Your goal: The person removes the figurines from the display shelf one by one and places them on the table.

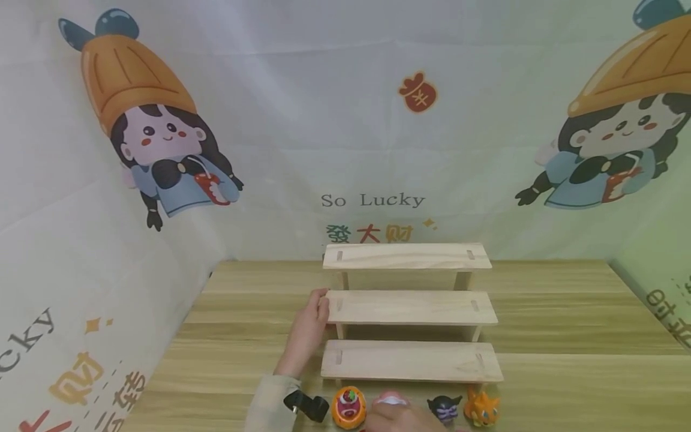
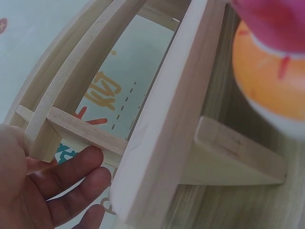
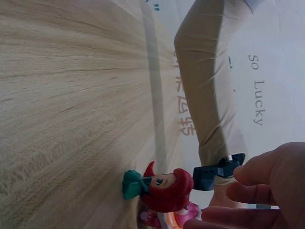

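Observation:
A three-tier pale wooden display stand (image 1: 410,306) stands on the table. My left hand (image 1: 310,321) grips the left end of its middle tier; in the left wrist view, the fingers (image 2: 78,179) curve beneath that plank's end. Low in the head view, my right hand (image 1: 402,418) is over the row of toys, partly covering a pink toy (image 1: 391,397). The right wrist view has this hand (image 3: 271,191) with fingers loosely bent and apart, near a red-haired figurine (image 3: 169,191) in a green dress. No hold on a toy shows there.
In front of the stand are an orange round toy (image 1: 348,408) with a strawberry on top, a black toy (image 1: 445,408) with a purple bow and an orange fox-like toy (image 1: 482,408). A printed white cloth (image 1: 302,120) hangs behind the wood-grain table (image 1: 567,312).

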A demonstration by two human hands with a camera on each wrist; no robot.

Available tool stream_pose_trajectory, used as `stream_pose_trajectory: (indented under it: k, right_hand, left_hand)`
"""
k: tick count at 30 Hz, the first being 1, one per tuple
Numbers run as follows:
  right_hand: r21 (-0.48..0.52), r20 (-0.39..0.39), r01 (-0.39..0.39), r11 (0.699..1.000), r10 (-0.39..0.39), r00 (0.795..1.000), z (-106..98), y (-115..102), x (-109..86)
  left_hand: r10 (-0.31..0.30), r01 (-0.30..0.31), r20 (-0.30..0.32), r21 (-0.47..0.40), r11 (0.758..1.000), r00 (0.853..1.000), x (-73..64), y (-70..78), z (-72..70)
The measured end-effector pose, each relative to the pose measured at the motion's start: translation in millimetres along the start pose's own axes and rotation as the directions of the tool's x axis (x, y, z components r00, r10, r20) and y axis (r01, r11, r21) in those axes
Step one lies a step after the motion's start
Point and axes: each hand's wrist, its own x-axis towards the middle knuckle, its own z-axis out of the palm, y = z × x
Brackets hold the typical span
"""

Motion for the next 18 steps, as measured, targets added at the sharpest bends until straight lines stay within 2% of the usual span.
stream_pose_trajectory:
  k: [3,6,13,18]
  right_hand:
    - [0.053,-0.029,-0.064,0.997,0.065,0.997,-5.9,-2.3,-1.2]
    - [0.129,-0.028,-0.155,0.979,0.159,0.987,-13.1,-3.7,-5.1]
    - [0.077,-0.073,-0.271,0.960,0.276,0.958,-30.1,-1.1,-15.8]
    - [0.018,-0.102,-0.286,0.958,0.287,0.953,-41.7,3.8,-23.4]
  left_hand:
    - [0.004,-0.004,0.003,-0.005,1.000,1.000,-0.1,0.0,-0.4]
    - [0.005,-0.005,0.008,-0.003,1.000,1.000,0.0,-0.1,-0.5]
    - [0.015,-0.015,0.008,0.023,1.000,1.000,2.0,-0.4,0.0]
    - [0.024,-0.025,0.008,0.031,0.999,1.000,2.3,0.3,-0.2]
